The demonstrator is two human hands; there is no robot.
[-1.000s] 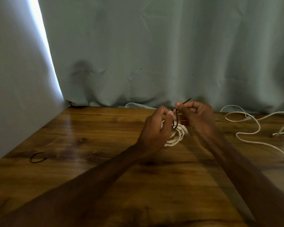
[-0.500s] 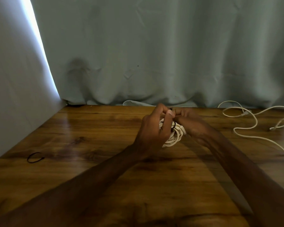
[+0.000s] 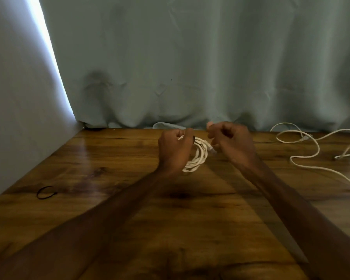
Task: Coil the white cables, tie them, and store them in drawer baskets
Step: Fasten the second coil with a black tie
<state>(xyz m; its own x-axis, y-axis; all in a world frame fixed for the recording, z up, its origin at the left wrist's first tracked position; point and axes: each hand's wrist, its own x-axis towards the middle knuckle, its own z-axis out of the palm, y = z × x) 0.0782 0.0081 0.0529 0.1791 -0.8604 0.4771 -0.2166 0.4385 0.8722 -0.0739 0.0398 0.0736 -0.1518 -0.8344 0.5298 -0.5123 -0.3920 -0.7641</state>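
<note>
On the wooden table the loose cable lay uncoiled at right. The left hand gripped the coiled cable near centre. The right hand, against the coil a half-second earlier, had drawn aside, fingers curled, contents indeterminable. Tying appeared nearly complete.

You have bare brown wooden tabletop across the lower middle and left of the frame, broken only by a small black loop tie at lower left. At centre, your left hand, right hand and the coiled white cable block the way. A loose white cable sprawls across the right. A grey-green curtain closes the back and a pale wall the left.
</note>
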